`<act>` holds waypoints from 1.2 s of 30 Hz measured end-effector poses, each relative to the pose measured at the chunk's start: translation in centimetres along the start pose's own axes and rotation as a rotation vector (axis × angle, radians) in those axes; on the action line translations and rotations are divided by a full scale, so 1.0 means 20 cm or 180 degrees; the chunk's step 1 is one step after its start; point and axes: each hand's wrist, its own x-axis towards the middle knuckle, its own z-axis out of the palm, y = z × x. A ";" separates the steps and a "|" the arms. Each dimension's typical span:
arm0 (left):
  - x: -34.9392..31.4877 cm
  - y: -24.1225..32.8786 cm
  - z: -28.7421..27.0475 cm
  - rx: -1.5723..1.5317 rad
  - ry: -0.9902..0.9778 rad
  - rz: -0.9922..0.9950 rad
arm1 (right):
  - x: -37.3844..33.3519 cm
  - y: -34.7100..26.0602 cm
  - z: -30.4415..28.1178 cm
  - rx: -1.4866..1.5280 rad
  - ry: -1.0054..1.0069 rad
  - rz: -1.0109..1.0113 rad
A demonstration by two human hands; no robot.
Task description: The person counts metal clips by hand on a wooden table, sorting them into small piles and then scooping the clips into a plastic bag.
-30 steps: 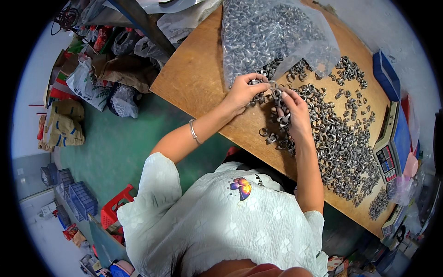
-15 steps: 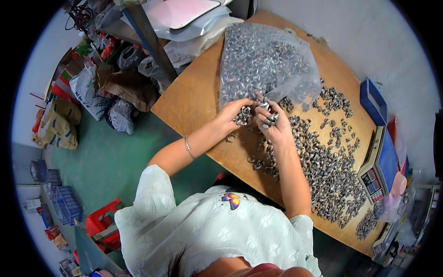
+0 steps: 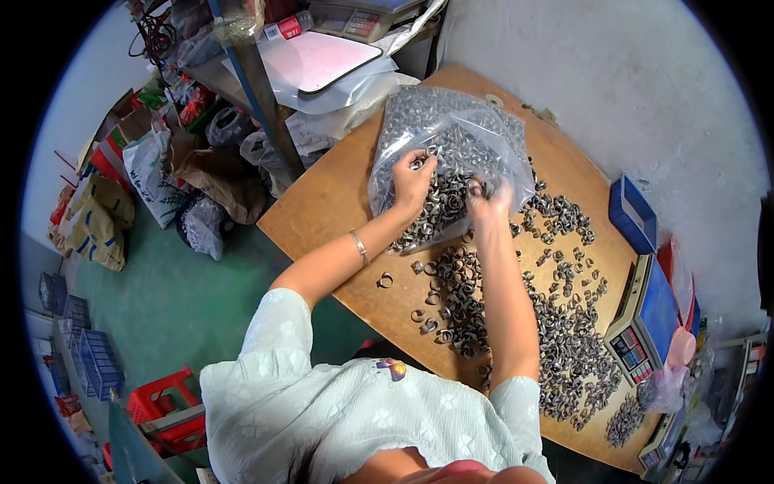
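A blue bin [image 3: 631, 214] and a weighing scale [image 3: 645, 323] sit right; brown sacks [image 3: 222, 173] lie left.

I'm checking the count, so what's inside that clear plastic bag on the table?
The clear plastic bag is packed with small metal rings. Both hands reach its mouth; anything beneath the bag is covered.

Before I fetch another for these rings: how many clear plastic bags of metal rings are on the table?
1: the clear bag at the table's far end, both hands at its mouth.
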 end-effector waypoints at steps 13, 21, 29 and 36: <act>0.15 0.00 0.00 0.2751 -0.2271 0.2762 | -0.04 -0.18 0.33 -0.1999 -0.0917 -0.1000; -0.09 0.13 -0.21 0.4203 -0.0840 0.2814 | 0.03 -0.28 0.05 -0.4209 -0.1138 -0.2684; -0.12 0.11 -0.40 0.4241 -0.1087 0.1641 | -0.06 -0.14 -0.04 -0.5224 -0.2016 -0.1849; -0.08 0.12 -0.42 0.2444 -0.0609 0.1679 | 0.02 -0.04 0.06 -0.3334 -0.1672 -0.1325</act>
